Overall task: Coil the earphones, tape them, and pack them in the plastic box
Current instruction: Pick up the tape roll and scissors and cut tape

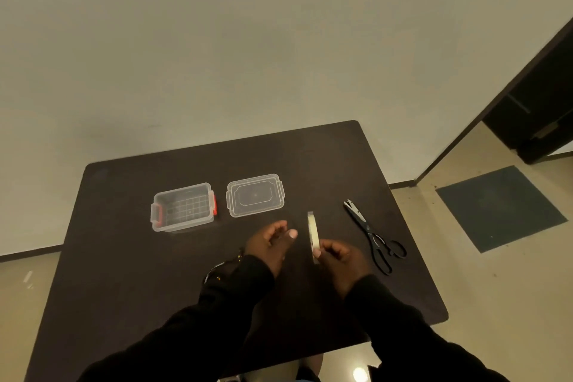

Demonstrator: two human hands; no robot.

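Dark sleeves (235, 313) entering from the near edge, both arms over the dark counter (124, 273). Under the left sleeve, near the wrist: glimpse of thin pale cord with small glints, probably the earphones (217, 270), mostly hidden by the arm; coiled or loose, cannot tell.

Left hand (268, 246): grip released, fingers (280, 226) loosely curled, thumb extended toward the right hand, nothing visibly held. Possible contact with a tape end, too blurred to tell.

Right hand (336, 257): grip clenched on the tape roll (312, 234), thumb and fingers pinching the roll's near rim. Roll held edge-on to the camera, upright, raised off the counter or just above it; clear or pale tape, core not discernible.

Just right of the right hand: black-handled scissors (372, 234) flat on the counter, blades closed, tips pointing away, handles nearest the wrist. Apart from the hand, not touched.

Farther out, beyond the left hand: clear lid (255, 195) lying flat, separate from its box. Left of the lid, near but not touching: clear plastic box (183, 207), open, red latches at both short ends, grid pattern on the floor of the box, nothing seen inside.

Path between hands and box unobstructed. Beyond the counter: plain wall (217, 40). Far right: dark doorframe (511, 96), grey floor mat (502, 208) on pale floor.
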